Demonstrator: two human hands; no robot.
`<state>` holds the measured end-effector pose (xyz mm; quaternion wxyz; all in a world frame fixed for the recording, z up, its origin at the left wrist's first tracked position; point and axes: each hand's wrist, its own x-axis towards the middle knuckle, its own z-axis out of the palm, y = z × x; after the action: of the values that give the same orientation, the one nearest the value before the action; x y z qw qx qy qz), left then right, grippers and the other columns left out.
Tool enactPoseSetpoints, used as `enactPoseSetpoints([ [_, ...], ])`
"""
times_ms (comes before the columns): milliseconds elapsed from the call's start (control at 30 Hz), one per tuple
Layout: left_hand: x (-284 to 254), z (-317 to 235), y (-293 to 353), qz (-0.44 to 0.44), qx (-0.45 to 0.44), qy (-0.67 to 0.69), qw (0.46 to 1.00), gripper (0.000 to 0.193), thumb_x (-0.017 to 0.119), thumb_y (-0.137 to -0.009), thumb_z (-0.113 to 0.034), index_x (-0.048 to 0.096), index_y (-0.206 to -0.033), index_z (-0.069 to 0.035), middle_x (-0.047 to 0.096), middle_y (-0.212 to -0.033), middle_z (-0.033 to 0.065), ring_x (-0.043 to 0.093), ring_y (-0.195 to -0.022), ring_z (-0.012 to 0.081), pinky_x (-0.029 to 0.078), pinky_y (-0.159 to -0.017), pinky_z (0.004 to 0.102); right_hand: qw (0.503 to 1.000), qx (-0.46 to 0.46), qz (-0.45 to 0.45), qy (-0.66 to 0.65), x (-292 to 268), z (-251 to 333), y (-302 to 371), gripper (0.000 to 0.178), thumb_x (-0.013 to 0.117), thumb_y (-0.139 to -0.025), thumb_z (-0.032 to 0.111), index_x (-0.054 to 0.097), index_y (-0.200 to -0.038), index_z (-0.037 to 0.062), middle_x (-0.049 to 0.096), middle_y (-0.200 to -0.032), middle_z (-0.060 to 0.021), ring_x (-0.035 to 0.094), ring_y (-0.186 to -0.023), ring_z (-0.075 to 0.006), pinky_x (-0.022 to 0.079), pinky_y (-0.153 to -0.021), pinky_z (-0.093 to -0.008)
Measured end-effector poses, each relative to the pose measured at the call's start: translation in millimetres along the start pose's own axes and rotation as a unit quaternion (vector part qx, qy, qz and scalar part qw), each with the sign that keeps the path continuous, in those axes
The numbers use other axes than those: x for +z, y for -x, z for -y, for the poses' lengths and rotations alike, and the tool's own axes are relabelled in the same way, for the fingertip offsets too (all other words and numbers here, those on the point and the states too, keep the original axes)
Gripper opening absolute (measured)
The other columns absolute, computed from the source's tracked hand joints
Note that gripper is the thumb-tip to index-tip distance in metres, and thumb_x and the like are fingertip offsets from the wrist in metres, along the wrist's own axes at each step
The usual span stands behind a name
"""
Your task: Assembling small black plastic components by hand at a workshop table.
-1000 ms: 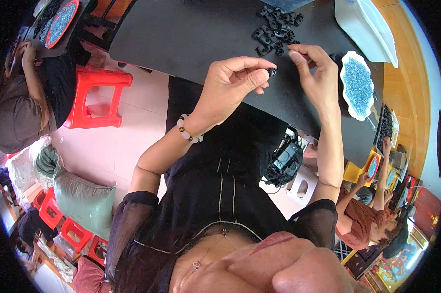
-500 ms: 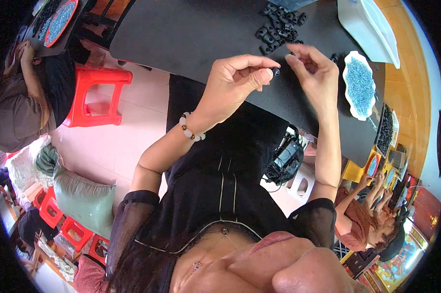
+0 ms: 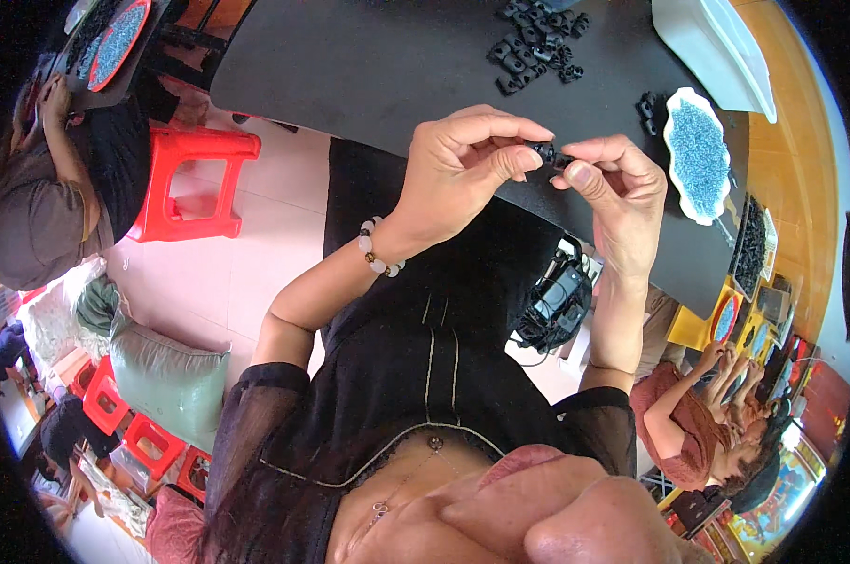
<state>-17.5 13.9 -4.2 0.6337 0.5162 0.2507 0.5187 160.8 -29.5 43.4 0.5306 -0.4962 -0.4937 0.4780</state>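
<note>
Over the near edge of the dark table my two hands meet, fingertips almost touching. My left hand (image 3: 472, 169) pinches a small black plastic part (image 3: 543, 150) between thumb and forefinger. Thumb and fingers of my right hand (image 3: 618, 188) are closed on a small black piece (image 3: 561, 162) right beside it; the fingertips hide much of both, and I cannot tell whether they are joined. Beyond my hands lies a loose pile of black plastic parts (image 3: 528, 47). A white scalloped dish (image 3: 675, 155) filled with tiny blue-grey pieces stands to the right of my right hand.
A few black parts (image 3: 647, 111) lie left of the dish. A pale plastic bin (image 3: 716, 56) stands at the far right of the table (image 3: 350, 66). A red stool (image 3: 195, 183) and a seated person (image 3: 49, 197) are at left; other people work at lower right.
My right hand has come down from near the pile to my left hand, now with a black piece at its fingertips. The left hand has stayed nearly in place.
</note>
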Motion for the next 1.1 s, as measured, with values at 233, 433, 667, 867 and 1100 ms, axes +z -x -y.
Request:
enactPoseSetpoints([
  [233, 3, -2, 3, 0.002, 0.018, -0.023, 1.0, 0.018, 0.07, -0.086, -0.001, 0.073, -0.103, -0.002, 0.067, -0.094, 0.006, 0.064, -0.075, 0.0087, 0.053, -0.066, 0.0207, 0.999, -0.028, -0.001, -0.029, -5, -1, 4, 0.014, 0.076, -0.08, 0.0, 0.07, -0.092, -0.0008, 0.07, -0.089, -0.0081, 0.063, -0.08, -0.0104, 0.05, -0.074, -0.0221],
  [433, 6, 3, 8, 0.014, 0.033, -0.042, 0.998, 0.017, 0.07, -0.085, 0.0, 0.074, -0.102, -0.003, 0.067, -0.093, 0.0053, 0.063, -0.075, 0.008, 0.053, -0.064, 0.0206, 0.999, -0.003, 0.02, -0.035, -7, -7, 5, 0.011, 0.076, -0.08, 0.0, 0.071, -0.09, -0.0003, 0.069, -0.087, -0.0072, 0.061, -0.08, -0.0094, 0.048, -0.074, -0.0217],
  [667, 7, -1, 14, 0.018, 0.142, -0.226, 0.964, 0.016, 0.073, -0.085, -0.008, 0.074, -0.1, -0.001, 0.067, -0.094, 0.0095, 0.063, -0.073, 0.0093, 0.05, -0.061, 0.019, 0.999, 0.006, 0.035, -0.018, -6, -6, 10, 0.008, 0.075, -0.08, -0.003, 0.069, -0.085, -0.0004, 0.066, -0.082, -0.0046, 0.058, -0.075, -0.0072, 0.045, -0.069, -0.0207],
  [867, 17, -5, 20, -0.023, 0.219, -0.266, 0.939, 0.017, 0.07, -0.083, 0.004, 0.073, -0.098, -0.003, 0.068, -0.091, 0.009, 0.066, -0.073, 0.0145, 0.053, -0.061, 0.0248, 0.998, 0.001, 0.055, -0.019, -8, -7, 14, 0.008, 0.074, -0.08, -0.004, 0.068, -0.082, -0.0002, 0.066, -0.082, -0.0047, 0.058, -0.074, -0.0072, 0.046, -0.068, -0.021],
  [1100, 19, 8, 15, -0.041, 0.289, -0.304, 0.907, 0.019, 0.071, -0.083, 0.003, 0.072, -0.1, -0.004, 0.068, -0.094, 0.01, 0.066, -0.073, 0.016, 0.053, -0.062, 0.0251, 0.999, -0.021, 0.011, -0.042, 3, -12, 14, 0.008, 0.074, -0.083, -0.002, 0.067, -0.083, 0.0005, 0.067, -0.083, -0.0049, 0.061, -0.075, -0.0085, 0.05, -0.069, -0.022],
])
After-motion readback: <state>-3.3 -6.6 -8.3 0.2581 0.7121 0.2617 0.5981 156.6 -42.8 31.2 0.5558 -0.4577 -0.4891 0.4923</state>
